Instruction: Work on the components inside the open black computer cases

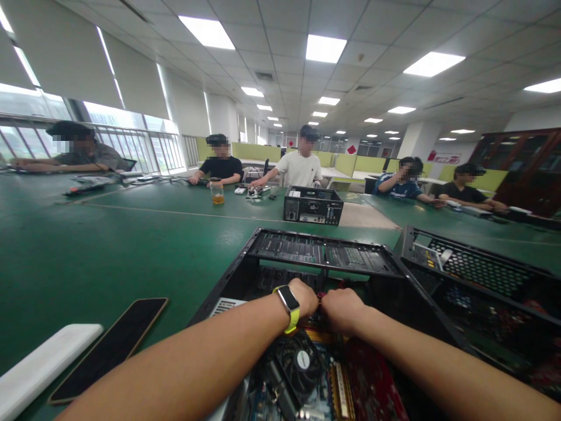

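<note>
Head view: left hand (305,297) and right hand (342,308), both closed on red cabling deep inside the open black metal computer case (324,257) on the green tabletop (109,245); work evidently midway, case unclosed.

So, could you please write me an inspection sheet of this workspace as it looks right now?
Surface: green table, wide and shared.
Job's things: open computer case with a cooler fan and circuit boards inside.
Clutter: phone lying face up and a white flat object at the near left edge; a second open case to the right; a smaller case and a glass of amber liquid further off.
Grippers: left hand, with a yellow-strapped watch on the wrist, and right hand both reach into the case; what they grip cannot be seen.
Cables: red wires between the hands.
Surroundings: five people seated at the far sides; office with ceiling lights and windows.
</note>
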Tool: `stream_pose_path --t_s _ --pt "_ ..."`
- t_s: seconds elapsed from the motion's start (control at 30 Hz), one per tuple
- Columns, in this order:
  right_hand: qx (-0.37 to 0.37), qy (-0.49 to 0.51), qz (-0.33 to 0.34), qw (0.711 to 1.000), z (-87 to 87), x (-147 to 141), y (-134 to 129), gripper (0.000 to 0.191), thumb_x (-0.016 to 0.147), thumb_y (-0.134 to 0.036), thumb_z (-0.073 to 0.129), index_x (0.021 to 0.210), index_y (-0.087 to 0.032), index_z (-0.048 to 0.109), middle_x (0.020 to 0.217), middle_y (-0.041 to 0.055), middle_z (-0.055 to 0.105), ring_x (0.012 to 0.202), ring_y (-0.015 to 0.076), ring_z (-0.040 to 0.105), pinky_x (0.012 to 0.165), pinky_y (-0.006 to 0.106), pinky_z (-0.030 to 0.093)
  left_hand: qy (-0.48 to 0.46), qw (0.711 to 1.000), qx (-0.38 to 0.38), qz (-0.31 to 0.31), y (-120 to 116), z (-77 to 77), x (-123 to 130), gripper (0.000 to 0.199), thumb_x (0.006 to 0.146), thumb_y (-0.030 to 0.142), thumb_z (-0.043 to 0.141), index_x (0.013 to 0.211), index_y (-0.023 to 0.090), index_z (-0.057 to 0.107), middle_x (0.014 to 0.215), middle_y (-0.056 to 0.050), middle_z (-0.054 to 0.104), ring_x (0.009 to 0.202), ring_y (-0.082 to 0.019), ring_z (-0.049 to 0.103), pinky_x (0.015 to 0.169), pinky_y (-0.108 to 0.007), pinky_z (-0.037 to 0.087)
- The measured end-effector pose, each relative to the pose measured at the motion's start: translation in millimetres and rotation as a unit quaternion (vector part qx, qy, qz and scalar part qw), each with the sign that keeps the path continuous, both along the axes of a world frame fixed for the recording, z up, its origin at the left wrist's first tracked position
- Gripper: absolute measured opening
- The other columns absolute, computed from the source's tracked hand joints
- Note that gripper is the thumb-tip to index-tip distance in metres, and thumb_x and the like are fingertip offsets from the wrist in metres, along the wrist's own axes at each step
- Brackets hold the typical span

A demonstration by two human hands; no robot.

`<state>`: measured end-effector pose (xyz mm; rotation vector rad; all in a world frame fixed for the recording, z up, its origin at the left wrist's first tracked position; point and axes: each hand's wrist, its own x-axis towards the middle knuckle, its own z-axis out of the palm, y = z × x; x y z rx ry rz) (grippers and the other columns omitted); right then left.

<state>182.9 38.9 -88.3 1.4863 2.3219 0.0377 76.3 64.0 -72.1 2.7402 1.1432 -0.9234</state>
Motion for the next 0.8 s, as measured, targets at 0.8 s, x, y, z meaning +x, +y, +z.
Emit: stream_pose_path --t_s 0.8 --pt "-0.017 -0.001 -0.007 1.0 2.3 1.3 2.5 0.043 0.061 -0.037 0.069 0.097 -0.014 0.069 0.097 0.016 0.066 0.089 0.028 0.064 0.072 0.033 0.051 -0.005 1.0 -0.012 0.009 8.7 -2.8 -1.4 0.053 0.046 0.016 0.083 0.097 0.01 0.07 0.097 -0.018 0.069 0.087 -0.034 0.065 0.078 -0.042 0.053"
